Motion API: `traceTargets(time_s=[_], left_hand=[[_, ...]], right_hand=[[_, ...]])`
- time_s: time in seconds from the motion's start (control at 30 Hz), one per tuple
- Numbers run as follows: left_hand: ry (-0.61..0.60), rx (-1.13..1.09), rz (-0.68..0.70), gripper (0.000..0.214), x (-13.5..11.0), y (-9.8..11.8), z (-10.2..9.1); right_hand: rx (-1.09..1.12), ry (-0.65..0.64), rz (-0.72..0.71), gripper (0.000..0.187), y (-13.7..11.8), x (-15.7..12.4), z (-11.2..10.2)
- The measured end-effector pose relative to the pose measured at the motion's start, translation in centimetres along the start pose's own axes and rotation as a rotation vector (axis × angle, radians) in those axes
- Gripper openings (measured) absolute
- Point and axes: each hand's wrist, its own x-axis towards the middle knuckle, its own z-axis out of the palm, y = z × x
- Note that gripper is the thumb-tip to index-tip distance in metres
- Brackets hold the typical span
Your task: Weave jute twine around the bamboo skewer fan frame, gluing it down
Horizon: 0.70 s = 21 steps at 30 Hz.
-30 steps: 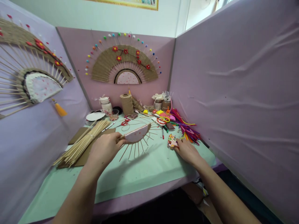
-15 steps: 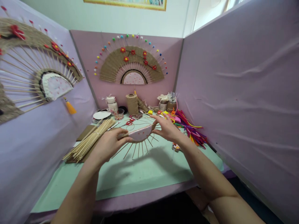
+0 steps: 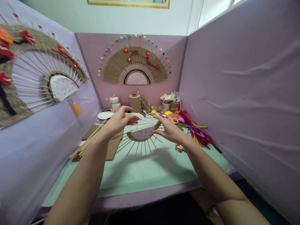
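The small fan frame has a half-round centre (image 3: 142, 133) covered in pale pink fabric with reddish dots. A brown twine band edges its curve, and thin wooden sticks (image 3: 136, 148) spread from it toward me. My right hand (image 3: 169, 128) grips the frame's right end between thumb and fingers, holding it tilted over the table. Higher and to the left, my left hand (image 3: 120, 120) is apart from the frame. Its bent fingers hold a narrow white strip (image 3: 138, 115) that looks like lace trim; part of the strip is hidden by the fingers.
Wooden sticks (image 3: 87, 142) and brown cardboard (image 3: 112, 150) lie at left. Behind stand a white bottle (image 3: 115, 103), a twine spool (image 3: 135, 103) and a jar of tools (image 3: 175, 105). Coloured pipe cleaners (image 3: 198, 129) lie at right. Finished fans (image 3: 137, 64) hang on the partitions.
My left hand has let go of the frame's left end and moved up and right, with a white strip now at its fingers. My right hand keeps its grip. The view has shifted slightly.
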Motion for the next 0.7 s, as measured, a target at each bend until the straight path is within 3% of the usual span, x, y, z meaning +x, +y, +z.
traceTargets(time_s=[0.1,0.27,0.33,0.4,0.47,0.57,0.7], left_hand=[[-0.033,0.138,0.044,0.018,1.2,0.8,1.1],[-0.012,0.404,0.172,0.019,4.2,2.1,2.6],[-0.032,0.59,0.163,0.022,5.7,2.3,2.7],[-0.145,0.869,0.085,0.021,7.0,2.3,2.5],[-0.283,0.994,0.002,0.021,7.9,2.3,1.9],[-0.35,0.95,0.002,0.014,8.2,2.4,1.2],[-0.185,0.842,0.085,0.014,7.5,2.6,1.4]], right_hand=[[0.001,0.008,0.018,0.06,0.1,0.0,0.1],[-0.007,0.026,0.03,0.056,0.4,0.0,0.3],[-0.002,0.032,0.031,0.056,0.5,-0.1,0.4],[0.023,0.043,0.04,0.056,0.5,-0.1,0.4],[0.055,0.057,0.053,0.055,0.4,-0.2,0.4],[0.076,0.072,0.064,0.055,0.3,-0.2,0.4],[0.066,0.074,0.056,0.056,0.2,-0.1,0.4]])
